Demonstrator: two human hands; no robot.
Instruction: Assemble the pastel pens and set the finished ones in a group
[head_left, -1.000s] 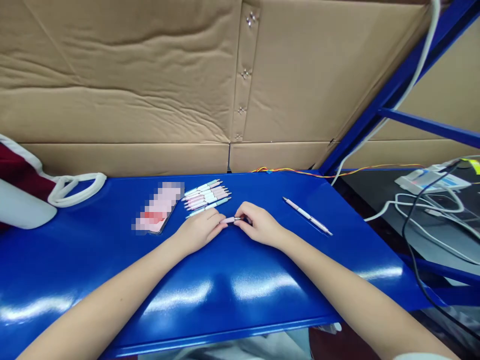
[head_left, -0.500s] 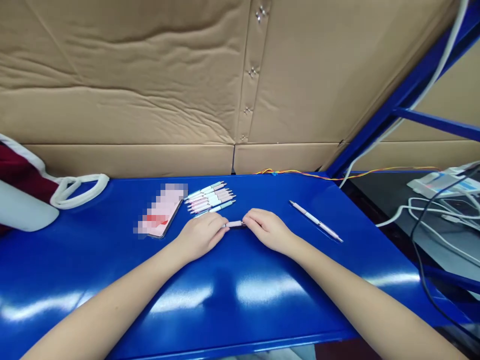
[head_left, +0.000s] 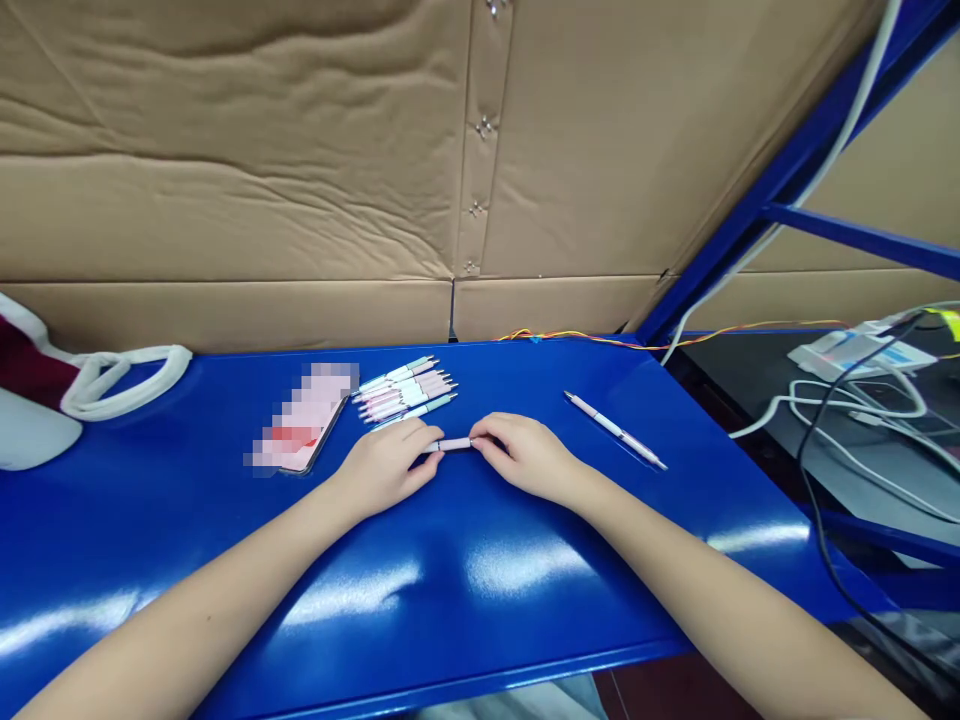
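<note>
A short pink pen barrel (head_left: 452,444) lies level between my hands, just above the blue metal table (head_left: 480,620). My left hand (head_left: 384,466) pinches its left end, and my right hand (head_left: 521,455) holds the right end with its fingertips. The right end is hidden by those fingers. A little beyond my left hand lies a neat group of several pastel pens (head_left: 405,392). Past my right hand, a single pink-and-white pen (head_left: 615,430) rests at an angle. Left of the group lies a phone (head_left: 300,420) with a pixelated, blurred surface.
Corrugated cardboard (head_left: 225,180) forms the back wall behind the table. A blue steel frame (head_left: 780,170) and white cables rise at the right. Orange wires (head_left: 585,338) run along the back edge. A white-strapped bag (head_left: 97,385) sits at the left end.
The pink barrel has swung from a tilted to a level position and sits further left between my hands. My fingers now cover its right end. The camera view has shifted slightly.
</note>
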